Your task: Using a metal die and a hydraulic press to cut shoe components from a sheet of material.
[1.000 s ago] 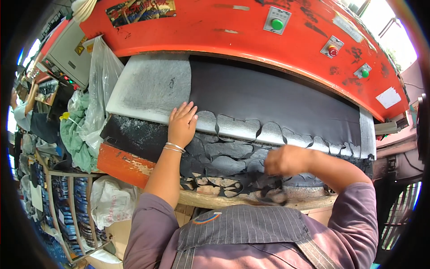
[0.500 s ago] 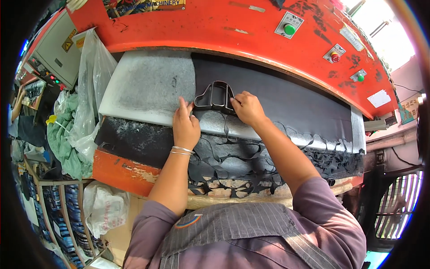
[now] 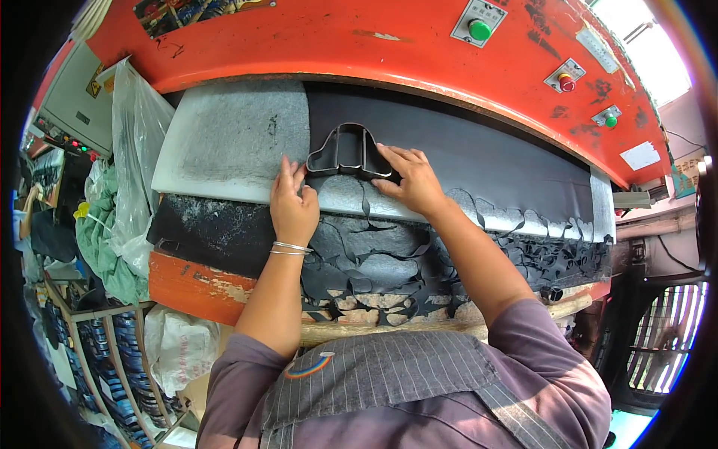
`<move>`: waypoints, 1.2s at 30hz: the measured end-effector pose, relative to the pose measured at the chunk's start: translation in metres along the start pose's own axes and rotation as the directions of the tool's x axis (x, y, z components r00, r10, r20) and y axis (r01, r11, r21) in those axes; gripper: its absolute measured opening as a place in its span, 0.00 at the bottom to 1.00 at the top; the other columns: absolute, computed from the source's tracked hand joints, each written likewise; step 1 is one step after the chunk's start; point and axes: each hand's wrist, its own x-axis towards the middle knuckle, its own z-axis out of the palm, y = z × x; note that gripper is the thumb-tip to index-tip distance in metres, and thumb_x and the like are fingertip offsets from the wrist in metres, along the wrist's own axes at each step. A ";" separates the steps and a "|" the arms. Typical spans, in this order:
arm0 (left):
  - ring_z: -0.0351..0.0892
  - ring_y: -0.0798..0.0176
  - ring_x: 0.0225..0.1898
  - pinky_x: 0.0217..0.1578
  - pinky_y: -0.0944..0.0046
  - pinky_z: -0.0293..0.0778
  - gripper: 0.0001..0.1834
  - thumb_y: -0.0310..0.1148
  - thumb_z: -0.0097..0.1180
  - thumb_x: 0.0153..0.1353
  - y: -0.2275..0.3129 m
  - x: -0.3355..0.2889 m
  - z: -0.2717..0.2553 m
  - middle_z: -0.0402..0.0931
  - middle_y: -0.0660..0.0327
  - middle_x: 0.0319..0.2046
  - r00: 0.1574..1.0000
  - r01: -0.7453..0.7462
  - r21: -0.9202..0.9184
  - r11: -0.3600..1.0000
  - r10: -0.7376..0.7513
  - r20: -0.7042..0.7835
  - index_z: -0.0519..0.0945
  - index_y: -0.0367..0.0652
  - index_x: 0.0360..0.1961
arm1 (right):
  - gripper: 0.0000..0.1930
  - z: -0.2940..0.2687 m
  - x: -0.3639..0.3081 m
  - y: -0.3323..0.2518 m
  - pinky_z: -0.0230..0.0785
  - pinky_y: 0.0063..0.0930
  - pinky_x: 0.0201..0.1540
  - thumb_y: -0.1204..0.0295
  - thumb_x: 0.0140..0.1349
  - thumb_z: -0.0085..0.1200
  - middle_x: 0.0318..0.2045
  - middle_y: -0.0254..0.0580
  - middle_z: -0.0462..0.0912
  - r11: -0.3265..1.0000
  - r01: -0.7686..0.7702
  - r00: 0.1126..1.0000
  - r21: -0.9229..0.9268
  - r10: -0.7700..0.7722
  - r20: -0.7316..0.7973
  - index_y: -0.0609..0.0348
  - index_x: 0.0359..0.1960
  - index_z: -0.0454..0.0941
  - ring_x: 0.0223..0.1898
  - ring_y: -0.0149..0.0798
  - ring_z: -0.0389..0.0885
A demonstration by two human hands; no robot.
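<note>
The right grip (image 3: 416, 182) is holding the die (image 3: 363, 152) from its right, long axis running along the table's (image 3: 224, 142) front edge; the left grip (image 3: 294, 203), loosely spread, is flanking it.

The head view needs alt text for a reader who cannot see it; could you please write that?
A person's right hand holds the right end of a hollow metal die on a black sheet, the left hand by the die's left end. Dark scraps lie in front; a red machine stands behind.

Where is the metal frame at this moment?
In the head view, the metal frame sits above centre, at the left end of the black sheet, between left hand and right hand.
</note>
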 end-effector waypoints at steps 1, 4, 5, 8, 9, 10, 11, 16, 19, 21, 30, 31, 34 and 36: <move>0.73 0.51 0.58 0.59 0.60 0.64 0.34 0.20 0.45 0.53 -0.002 0.000 -0.003 0.73 0.42 0.55 1.000 -0.009 0.017 1.000 0.009 -0.003 0.57 0.26 0.65 | 0.32 0.003 0.002 -0.001 0.61 0.37 0.59 0.60 0.52 0.63 0.53 0.48 0.77 1.000 0.022 1.000 -0.001 -0.022 -0.015 0.54 0.59 0.71 0.51 0.51 0.73; 0.73 0.51 0.59 0.58 0.61 0.65 0.35 0.20 0.46 0.53 -0.002 0.007 -0.009 0.71 0.42 0.57 0.999 0.007 0.045 0.999 -0.008 0.032 0.57 0.27 0.65 | 0.32 0.004 0.008 -0.004 0.62 0.36 0.59 0.60 0.51 0.63 0.52 0.48 0.78 1.000 0.019 0.999 0.013 -0.018 -0.034 0.55 0.59 0.71 0.52 0.52 0.74; 0.73 0.51 0.59 0.58 0.61 0.65 0.35 0.20 0.46 0.53 -0.002 0.010 -0.009 0.71 0.42 0.57 0.999 0.009 0.054 0.999 -0.011 0.040 0.57 0.27 0.65 | 0.32 0.004 0.012 -0.002 0.62 0.36 0.59 0.60 0.51 0.63 0.52 0.48 0.78 1.000 0.012 0.999 0.024 -0.012 -0.033 0.55 0.59 0.71 0.52 0.52 0.74; 0.68 0.50 0.60 0.61 0.58 0.60 0.36 0.24 0.49 0.54 0.011 0.004 -0.025 0.77 0.51 0.53 0.998 -0.005 0.137 0.991 -0.004 0.063 0.56 0.28 0.65 | 0.33 -0.004 0.002 -0.018 0.61 0.37 0.60 0.60 0.50 0.64 0.53 0.49 0.77 0.999 0.015 0.999 0.029 -0.014 -0.044 0.55 0.59 0.71 0.53 0.52 0.73; 0.70 0.50 0.60 0.59 0.60 0.62 0.35 0.23 0.49 0.55 0.008 0.019 -0.023 0.73 0.46 0.56 0.998 0.004 0.075 0.997 -0.009 0.058 0.56 0.29 0.66 | 0.34 -0.001 0.015 -0.014 0.61 0.37 0.60 0.58 0.50 0.64 0.54 0.50 0.76 1.000 0.004 0.998 -0.011 -0.005 -0.064 0.55 0.59 0.70 0.55 0.52 0.72; 0.71 0.51 0.60 0.58 0.62 0.65 0.35 0.22 0.48 0.55 -0.003 0.030 -0.021 0.69 0.42 0.59 0.998 0.018 0.014 1.000 -0.019 0.062 0.56 0.29 0.66 | 0.35 0.006 0.024 -0.008 0.60 0.37 0.61 0.57 0.50 0.64 0.55 0.50 0.75 0.999 -0.014 0.997 -0.046 0.010 -0.078 0.55 0.60 0.70 0.56 0.52 0.72; 0.72 0.54 0.59 0.57 0.63 0.65 0.35 0.23 0.49 0.57 -0.022 0.039 -0.018 0.68 0.44 0.60 0.999 0.029 -0.067 0.997 -0.026 0.042 0.57 0.33 0.67 | 0.37 0.001 0.031 -0.009 0.60 0.39 0.62 0.57 0.48 0.67 0.56 0.52 0.74 0.999 0.026 0.995 0.026 -0.024 -0.094 0.55 0.60 0.70 0.59 0.52 0.70; 0.75 0.55 0.53 0.55 0.58 0.68 0.27 0.30 0.55 0.59 0.027 0.053 -0.019 0.80 0.52 0.47 0.989 -0.036 -0.194 0.980 0.007 -0.146 0.68 0.37 0.60 | 0.34 -0.103 -0.013 0.022 0.62 0.37 0.62 0.62 0.51 0.69 0.59 0.47 0.72 0.987 0.088 0.750 0.134 0.022 -0.661 0.58 0.59 0.70 0.63 0.45 0.67; 0.82 0.60 0.42 0.41 0.64 0.76 0.13 0.34 0.57 0.61 0.124 0.063 -0.007 0.82 0.54 0.39 0.984 -0.127 -0.307 0.943 0.160 0.084 0.80 0.38 0.44 | 0.20 -0.208 -0.040 0.052 0.61 0.34 0.60 0.65 0.67 0.52 0.54 0.44 0.74 0.925 0.100 0.343 0.367 0.314 -0.885 0.60 0.57 0.72 0.55 0.39 0.71; 0.79 0.59 0.33 0.36 0.63 0.73 0.06 0.30 0.58 0.59 0.178 0.067 0.005 0.80 0.55 0.29 0.788 -0.613 -0.252 0.749 0.604 -0.124 0.81 0.38 0.35 | 0.23 -0.268 -0.061 0.104 0.62 0.32 0.58 0.62 0.68 0.50 0.52 0.47 0.74 0.987 -0.160 0.041 -0.011 -0.005 -0.999 0.67 0.57 0.69 0.52 0.39 0.72; 0.72 0.48 0.29 0.33 0.52 0.70 0.14 0.36 0.55 0.60 0.220 0.062 0.014 0.73 0.55 0.25 0.692 -0.722 0.014 0.692 0.722 -0.015 0.74 0.41 0.21 | 0.41 -0.304 -0.121 0.207 0.31 0.45 0.72 0.46 0.69 0.37 0.70 0.65 0.44 0.877 -0.471 0.167 0.092 0.191 -0.967 0.72 0.68 0.45 0.72 0.58 0.38; 0.73 0.48 0.32 0.35 0.51 0.71 0.14 0.38 0.52 0.61 0.207 0.048 0.003 0.74 0.54 0.26 0.751 -0.657 0.007 0.754 0.654 0.088 0.75 0.41 0.22 | 0.40 -0.297 -0.126 0.195 0.33 0.43 0.72 0.48 0.69 0.41 0.70 0.63 0.46 0.907 -0.415 0.225 0.070 0.177 -0.958 0.71 0.68 0.46 0.72 0.55 0.40; 0.76 0.47 0.38 0.38 0.51 0.74 0.17 0.43 0.49 0.63 0.155 -0.012 -0.024 0.76 0.53 0.28 0.819 -0.423 0.054 0.904 0.356 0.450 0.77 0.41 0.25 | 0.36 -0.305 -0.159 0.172 0.45 0.37 0.69 0.57 0.67 0.50 0.68 0.57 0.55 0.941 -0.337 0.277 0.024 0.123 -0.953 0.68 0.68 0.52 0.69 0.47 0.53; 0.76 0.49 0.34 0.35 0.50 0.72 0.15 0.44 0.52 0.62 0.106 -0.065 -0.044 0.75 0.54 0.28 0.832 -0.336 0.157 0.929 0.215 0.511 0.81 0.45 0.26 | 0.31 -0.306 -0.152 0.136 0.57 0.35 0.64 0.62 0.66 0.52 0.64 0.51 0.63 0.954 -0.271 0.237 0.129 0.196 -0.952 0.68 0.65 0.60 0.63 0.44 0.65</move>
